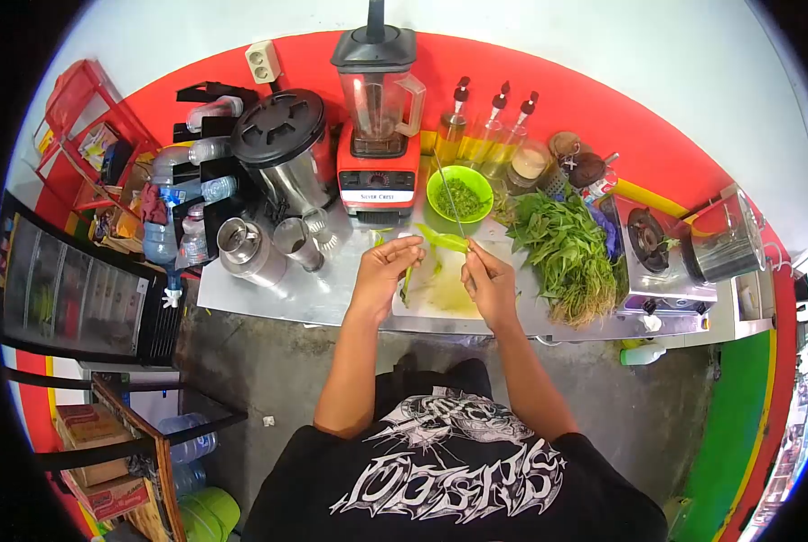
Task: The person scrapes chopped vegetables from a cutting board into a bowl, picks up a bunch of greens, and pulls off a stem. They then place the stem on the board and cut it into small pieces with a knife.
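Observation:
My left hand (388,269) is closed, its fingertips pinching a long light-green vegetable piece (442,238) whose exact kind I cannot make out. A narrow green strip hangs below those fingers. My right hand (489,282) is wrapped round a thin-bladed knife (452,200), its blade pointing up and away across the bowl. The green piece's right end meets the right fingers at the blade. Beneath both hands lies a pale cutting board (440,298), wet and yellowish, with green scraps on it. Just beyond, a lime-green bowl (483,204) holds chopped greens (458,197).
A leafy bunch with roots (562,253) lies right of the board, beside a gas stove (648,239). Behind stand a red blender (377,172) and oil bottles (481,135). A metal jug (250,253), a glass (297,244) and a lidded steel pot (286,167) stand left.

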Available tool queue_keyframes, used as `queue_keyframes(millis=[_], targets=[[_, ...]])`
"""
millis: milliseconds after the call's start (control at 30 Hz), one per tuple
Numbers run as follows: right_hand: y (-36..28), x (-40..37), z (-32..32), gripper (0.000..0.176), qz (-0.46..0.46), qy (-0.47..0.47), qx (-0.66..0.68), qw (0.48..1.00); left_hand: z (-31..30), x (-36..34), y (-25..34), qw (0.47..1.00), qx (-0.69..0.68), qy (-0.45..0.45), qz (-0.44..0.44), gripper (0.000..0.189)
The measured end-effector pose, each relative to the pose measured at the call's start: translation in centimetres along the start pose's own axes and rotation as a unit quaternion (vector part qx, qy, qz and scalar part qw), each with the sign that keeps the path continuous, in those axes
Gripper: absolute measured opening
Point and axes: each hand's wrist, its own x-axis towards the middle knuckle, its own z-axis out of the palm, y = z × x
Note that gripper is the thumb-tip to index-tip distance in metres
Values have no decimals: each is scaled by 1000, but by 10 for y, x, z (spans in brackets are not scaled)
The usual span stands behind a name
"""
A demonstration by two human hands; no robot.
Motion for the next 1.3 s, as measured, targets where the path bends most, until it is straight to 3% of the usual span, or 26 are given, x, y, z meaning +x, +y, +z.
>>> queue_keyframes(millis=[67,300,533,833,1067,1133,1167,1200,1267,1300], targets=[[11,4,-1,43,8,-16,-7,1000,-6,4,-3,1000,-3,6,-3,30],[74,6,17,29,236,7,133,963,-24,9,-10,997,-52,64,1,30],[122,29,18,37,380,6,140,914,-44,7,-14,993,-53,103,-23,25],[97,16,4,44,330,-54,22,942,-74,24,-38,988,-21,154,-14,20],[95,6,-13,44,298,9,7,954,-100,77,-81,972,4,232,41,13],[95,7,-18,41,297,40,-22,954,-101,94,-87,961,80,245,97,9],[97,7,-21,41,298,44,-23,953,-103,100,-90,963,74,259,27,10],[100,7,-24,39,294,64,-7,954,-109,108,-100,964,73,256,24,10],[100,7,-31,38,292,87,7,953,-127,127,-128,927,291,231,53,15],[94,6,-34,36,284,92,6,954,-125,127,-123,928,291,227,50,15]])
